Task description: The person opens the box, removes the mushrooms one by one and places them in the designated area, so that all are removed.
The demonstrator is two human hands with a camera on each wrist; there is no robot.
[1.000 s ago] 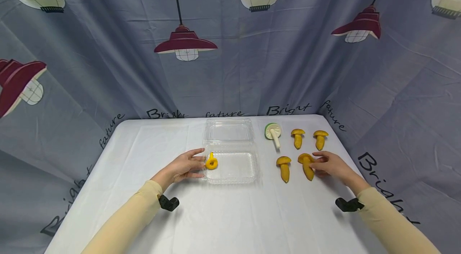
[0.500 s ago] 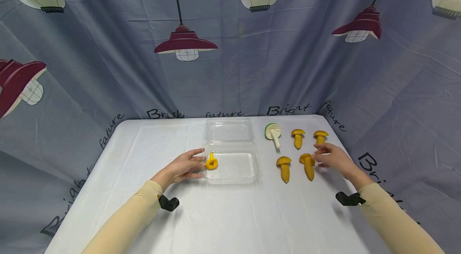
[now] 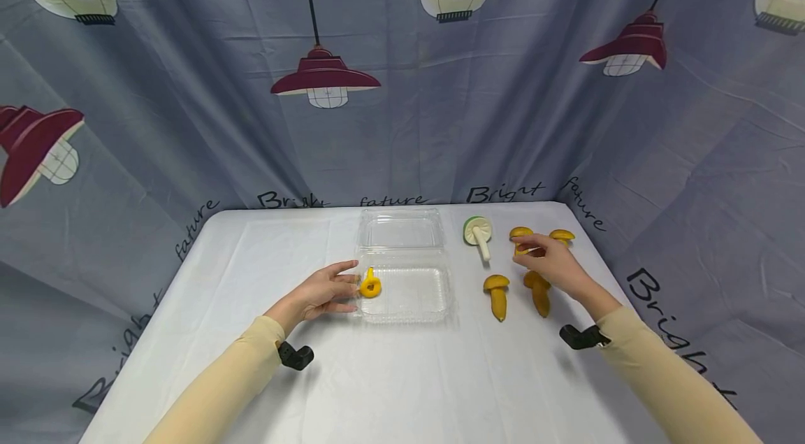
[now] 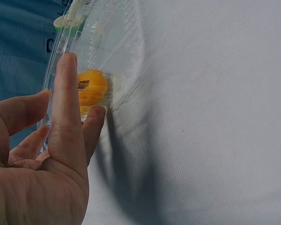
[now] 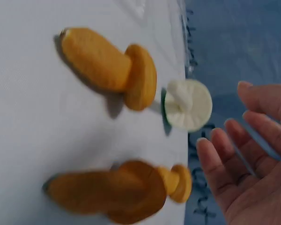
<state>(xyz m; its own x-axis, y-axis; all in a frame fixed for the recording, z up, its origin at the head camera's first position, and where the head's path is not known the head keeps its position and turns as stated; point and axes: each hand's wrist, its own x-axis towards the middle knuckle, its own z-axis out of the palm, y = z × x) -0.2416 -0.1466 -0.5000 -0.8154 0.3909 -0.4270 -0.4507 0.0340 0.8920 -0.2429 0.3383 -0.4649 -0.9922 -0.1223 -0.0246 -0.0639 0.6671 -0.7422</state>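
Note:
My left hand [image 3: 323,294] rests with spread fingers at the left side of a hinged clear plastic box [image 3: 415,301], whose lid [image 3: 402,228] lies back. Inside, at the left end, is a small yellow toy mushroom [image 3: 370,286]; the left wrist view shows the yellow mushroom [image 4: 97,86] through the clear wall. My right hand [image 3: 556,266], fingers loosely bent and holding nothing, hovers over the brown-yellow toy mushrooms. Its fingertips are nearest the back-left mushroom [image 3: 520,231], partly covering it. The back-right mushroom [image 3: 562,235] and front-right mushroom [image 3: 539,298] are partly hidden by this hand.
Another brown-yellow mushroom [image 3: 497,298] lies front left in the group. A white-stemmed mushroom with a green-rimmed cap [image 3: 476,229] lies between the box and the group. A white cloth covers the table [image 3: 402,381]; a grey printed curtain [image 3: 390,143] hangs behind.
My right hand has left the front-right mushroom, which shifted slightly, moved back toward the back-right one, then left toward the back-left one. The left hand has stayed in place.

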